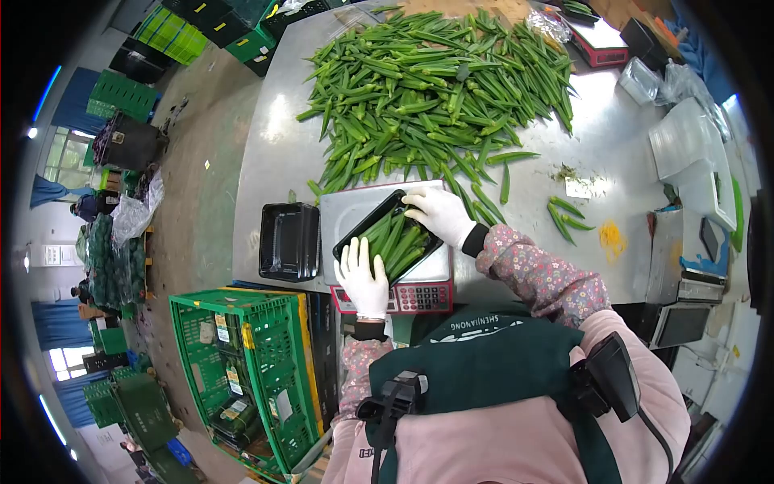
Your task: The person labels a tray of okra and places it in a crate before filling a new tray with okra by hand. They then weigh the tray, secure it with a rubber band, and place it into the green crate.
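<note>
Left hand: the gloved left hand rests on the near corner of the black tray, at about 7 o'clock of the tray; its fingers lie spread and flat over the tray's rim, touching the okra inside, clamped on nothing
Right hand: the gloved right hand sits at the far corner of the tray, at about 1 o'clock of it; its fingers are bent and close together on the tray's edge and the pods there; whether they pinch a pod cannot be told
Black tray: it lies tilted diagonally on the scale, running from 7 o'clock up to 1 o'clock; green okra pods fill it lengthwise
Scale: it stands at the near edge of the table; its keypad faces the person
Empty trays: a stack of black trays stands just beside the scale, at 9 o'clock of it
Okra heap: a big pile of okra covers the table at 12 o'clock of the scale; a few loose pods lie apart at 3 o'clock
Crate: a green crate stands on the floor at 8 o'clock, below the table's edge
Clear containers: a stack of clear boxes sits at 2 o'clock, well apart from the hands
</note>
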### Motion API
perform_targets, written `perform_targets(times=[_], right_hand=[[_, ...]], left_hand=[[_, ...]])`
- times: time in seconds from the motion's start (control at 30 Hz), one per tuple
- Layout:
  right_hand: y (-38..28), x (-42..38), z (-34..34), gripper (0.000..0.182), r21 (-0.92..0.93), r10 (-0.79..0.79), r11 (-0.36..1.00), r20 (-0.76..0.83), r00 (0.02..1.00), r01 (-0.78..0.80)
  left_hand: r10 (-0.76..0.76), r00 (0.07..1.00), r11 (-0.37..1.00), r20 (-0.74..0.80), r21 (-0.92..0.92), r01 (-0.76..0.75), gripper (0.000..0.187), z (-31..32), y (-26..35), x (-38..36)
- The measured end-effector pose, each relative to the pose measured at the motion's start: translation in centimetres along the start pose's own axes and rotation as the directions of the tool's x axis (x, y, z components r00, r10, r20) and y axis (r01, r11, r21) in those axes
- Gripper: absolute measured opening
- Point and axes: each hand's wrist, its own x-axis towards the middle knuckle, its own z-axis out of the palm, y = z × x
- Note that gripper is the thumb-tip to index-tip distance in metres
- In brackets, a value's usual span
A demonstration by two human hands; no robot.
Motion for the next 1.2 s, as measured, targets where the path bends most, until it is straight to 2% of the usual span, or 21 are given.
perform_targets(times=[0.1, 0.13, 0.17, 0.23, 0.3, 0.37, 0.43, 0.53, 0.57, 0.63, 0.67, 0.77, 0.8, 0.83, 0.87, 0.9, 0.97, 1.03, 1.1, 1.17, 1.2], right_hand=[[0.2, 0.2, 0.2, 0.026, -0.031, -0.064, 0.997, -0.004, 0.998, 0.064], [-0.5, 0.6, -0.5, 0.025, -0.072, -0.007, 0.997, 0.107, 0.994, 0.015], [-0.9, 1.4, -1.0, 0.024, -0.081, 0.063, 0.996, 0.285, 0.956, -0.042], [0.2, 0.9, 0.8, 0.025, -0.161, -0.123, 0.976, 0.157, 0.98, 0.148], [0.2, 1.1, 0.7, 0.027, -0.23, -0.167, 0.951, 0.178, 0.97, 0.206], [-0.7, 0.8, -0.7, 0.03, -0.167, -0.033, 0.983, 0.247, 0.969, 0.076], [0.0, -0.6, 0.1, 0.035, -0.039, -0.053, 0.998, 0.1, 0.994, 0.057], [0.4, -2.5, -2.8, 0.033, 0.042, -0.062, 0.997, -0.007, 0.998, 0.062], [0.9, -3.3, -4.6, 0.032, 0.096, 0.003, 0.995, 0.037, 0.999, -0.007], [3.1, -5.3, -7.5, 0.029, 0.092, 0.116, 0.989, -0.003, 0.993, -0.116], [4.6, -6.6, -9.1, 0.026, 0.061, 0.178, 0.983, -0.098, 0.979, -0.173], [11.9, -11.4, -14.3, 0.022, 0.04, 0.364, 0.926, -0.353, 0.862, -0.375], [15.0, -12.8, -16.7, 0.023, 0.074, 0.448, 0.885, -0.398, 0.801, -0.459], [15.5, -13.1, -21.6, 0.024, 0.029, 0.556, 0.805, -0.386, 0.736, -0.593], [19.4, -14.8, -24.0, 0.027, -0.074, 0.5, 0.783, -0.515, 0.696, -0.617], [22.3, -16.1, -26.8, 0.026, -0.08, 0.483, 0.737, -0.633, 0.605, -0.671], [24.7, -17.2, -33.7, 0.027, -0.199, 0.464, 0.575, -0.72, 0.517, -0.794], [29.4, -19.1, -39.0, 0.028, -0.229, 0.311, 0.582, -0.824, 0.474, -0.78], [31.0, -19.2, -44.2, 0.028, -0.262, 0.236, 0.457, -0.886, 0.4, -0.85], [33.3, -19.4, -49.4, 0.029, -0.322, 0.201, 0.319, -0.896, 0.396, -0.891], [34.2, -19.4, -51.5, 0.031, -0.309, 0.169, 0.275, -0.916, 0.363, -0.91]], left_hand=[[-0.015, 1.0, 1.0, 0.022, -0.005, 0.016, 0.044, 0.0, -0.1, 0.0], [-0.016, 0.999, 1.0, 0.03, 0.0, 0.016, 0.044, -0.1, 0.1, 0.1], [0.004, 0.999, 1.0, 0.037, 0.027, -0.004, 0.044, -0.3, 0.3, 0.2], [0.028, 0.998, 0.998, 0.053, 0.049, -0.03, 0.044, -0.5, 0.4, 0.0], [0.029, 0.996, 0.999, 0.089, 0.031, -0.032, 0.045, -0.5, 0.3, 0.0], [0.028, 0.993, 0.999, 0.117, 0.042, -0.033, 0.045, -0.3, 0.0, -0.1], [0.013, 0.993, 1.0, 0.118, 0.024, -0.016, 0.046, -0.1, -0.1, -0.2], [0.033, 0.993, 0.999, 0.116, 0.032, -0.037, 0.047, 0.0, -0.5, -0.2], [0.043, 0.993, 0.999, 0.112, 0.011, -0.044, 0.046, -0.2, -0.5, -0.3], [0.041, 0.996, 0.999, 0.077, 0.008, -0.041, 0.045, -0.4, -0.4, -0.3], [0.035, 0.997, 0.999, 0.068, 0.02, -0.037, 0.045, -0.7, -0.2, -0.2], [0.028, 0.999, 0.994, -0.016, 0.11, -0.027, 0.045, -1.5, 0.4, 0.1], [0.008, 0.999, 0.995, -0.035, 0.101, -0.004, 0.044, -1.9, 1.0, 0.4], [0.01, 0.998, 0.995, -0.059, 0.1, -0.004, 0.043, -2.2, 1.6, 0.8], [0.018, 0.998, 0.996, -0.064, 0.085, -0.013, 0.042, -2.3, 2.0, 1.1], [0.027, 0.997, 0.997, -0.067, 0.07, -0.023, 0.042, -2.3, 2.6, 1.5], [0.033, 0.997, 0.999, -0.075, 0.028, -0.031, 0.042, -2.5, 4.9, 2.4], [0.115, 0.992, 0.993, -0.043, 0.002, -0.115, 0.041, -2.3, 7.1, 3.1], [0.127, 0.991, 0.992, -0.037, 0.014, -0.126, 0.042, -1.9, 9.2, 3.6], [0.195, 0.981, 0.98, 0.017, 0.032, -0.196, 0.042, -1.4, 10.8, 4.1], [0.231, 0.973, 0.973, 0.018, 0.014, -0.231, 0.042, -1.0, 11.1, 4.4]])
